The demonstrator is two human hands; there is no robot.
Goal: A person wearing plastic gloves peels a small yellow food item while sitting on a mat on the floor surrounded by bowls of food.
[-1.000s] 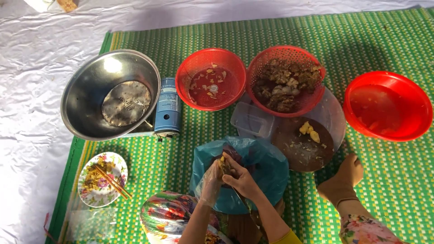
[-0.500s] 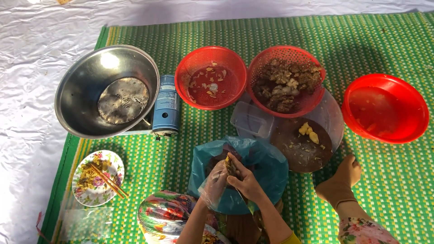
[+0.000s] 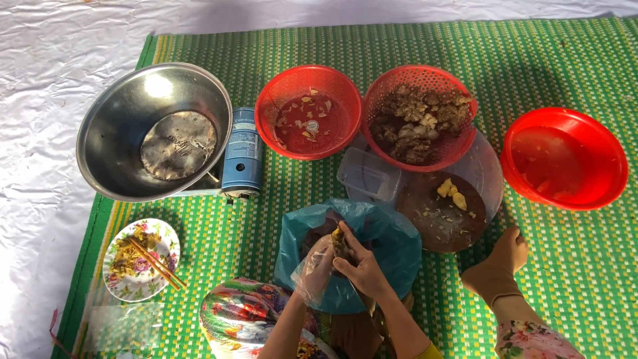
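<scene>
Holding 1 ginger piece (image 3: pixel 339 240), 2 hands; 3 red bowls.

Blue gas canister (image 3: pixel 242 154) beside steel bowl (image 3: pixel 143 126)

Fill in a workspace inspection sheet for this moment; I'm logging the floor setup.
Surface: green woven mat over a white sheet.
Job's things: small brownish piece held above a blue bag.
Clutter: steel bowl, blue canister, three red bowls, flowered plate with chopsticks, round board.
Hands: left hand in a clear glove, right hand bare, both on the piece.
Cables: nothing seen.
Surroundings: a foot on the mat.
</scene>
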